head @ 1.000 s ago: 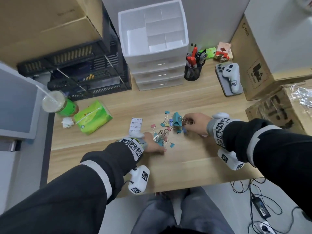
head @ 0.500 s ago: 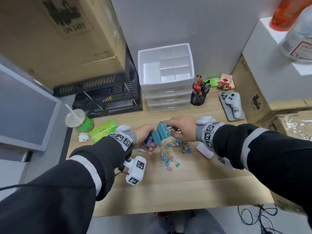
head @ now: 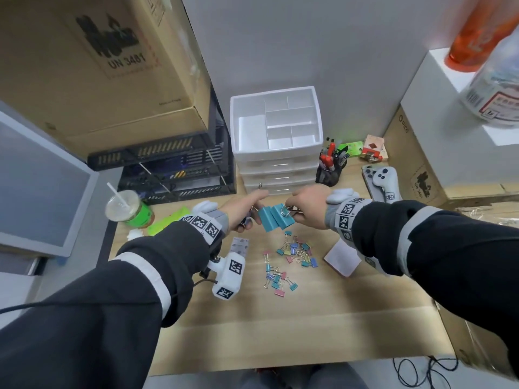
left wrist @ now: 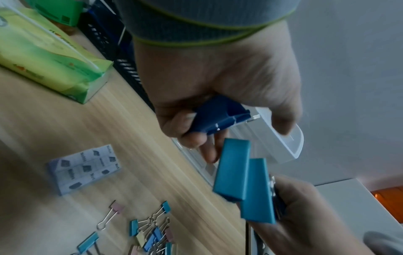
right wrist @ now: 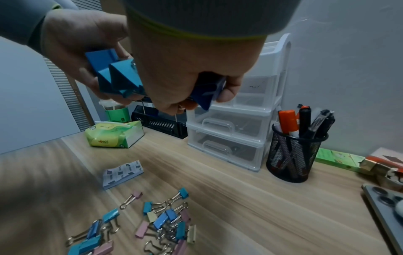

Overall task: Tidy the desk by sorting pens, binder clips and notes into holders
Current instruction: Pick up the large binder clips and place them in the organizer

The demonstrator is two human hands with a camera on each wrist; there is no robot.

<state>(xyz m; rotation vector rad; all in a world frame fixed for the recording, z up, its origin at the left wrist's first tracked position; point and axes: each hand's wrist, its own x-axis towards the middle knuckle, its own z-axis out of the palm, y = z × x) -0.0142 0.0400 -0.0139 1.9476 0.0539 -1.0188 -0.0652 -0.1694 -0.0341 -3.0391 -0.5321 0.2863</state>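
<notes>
Both hands are raised above the desk in front of the white drawer organiser (head: 276,153), whose top compartments show white. My right hand (head: 295,211) pinches the wire handles of two large teal binder clips (head: 276,217), and a dark blue clip (right wrist: 209,93) sits in its curled fingers. My left hand (head: 250,211) grips another dark blue clip (left wrist: 218,117) right beside the teal ones (left wrist: 233,170). Several small coloured binder clips (head: 292,254) lie scattered below. A printed note pad (head: 240,247) and a pale sticky-note pad (head: 342,261) lie flat on the desk. Pens stand in a black mesh cup (head: 328,169).
A green tissue pack (head: 168,220) and a lidded drink cup (head: 126,209) sit at the left, in front of black crates (head: 174,169). A white controller (head: 384,181) lies at the right beside cardboard boxes. A monitor (head: 36,186) borders the left edge.
Both hands lifted off the desk with the large clips and moved back toward the drawer organiser, coming together. The head view tilted up.
</notes>
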